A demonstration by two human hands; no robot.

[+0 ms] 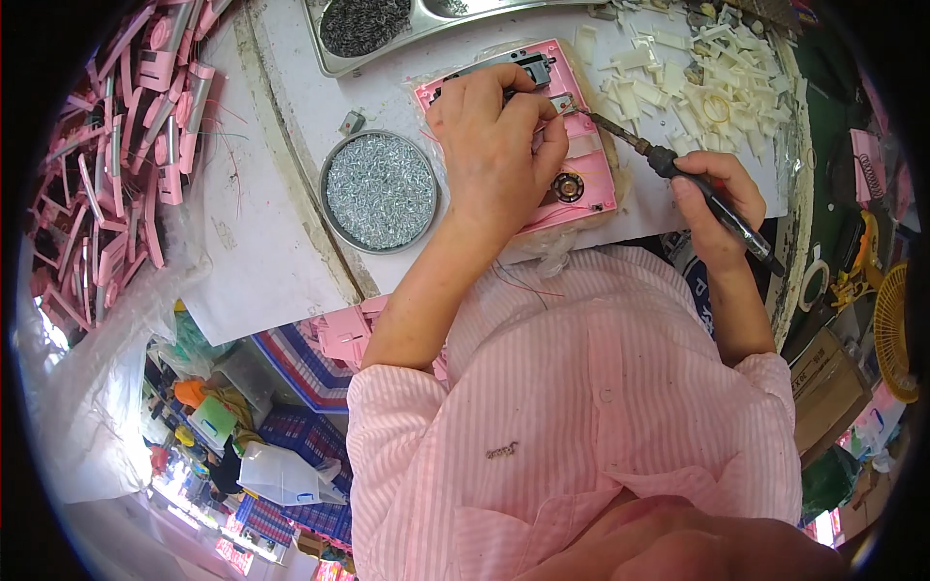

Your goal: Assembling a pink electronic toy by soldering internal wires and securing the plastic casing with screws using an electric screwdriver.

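Pressing down on a flat pink plastic housing (581,160) at the middle of the bench, the left hand (494,145) curls its fingers over the part and pinches something small at its upper right; what exactly sits between thumb and forefinger cannot be made out. The right hand (712,208) is closed around the dark handle of a soldering iron (678,174), whose tip meets the housing just beside the left fingertips. A small round speaker (568,186) shows in the housing's lower part. Just left of the housing stands a round tin of small metal pieces (380,191). White plastic parts (678,77) lie heaped toward the bench's right far corner, and a metal tray (334,53) sits along the far edge. Pink parts (116,145) are piled beyond the left edge.
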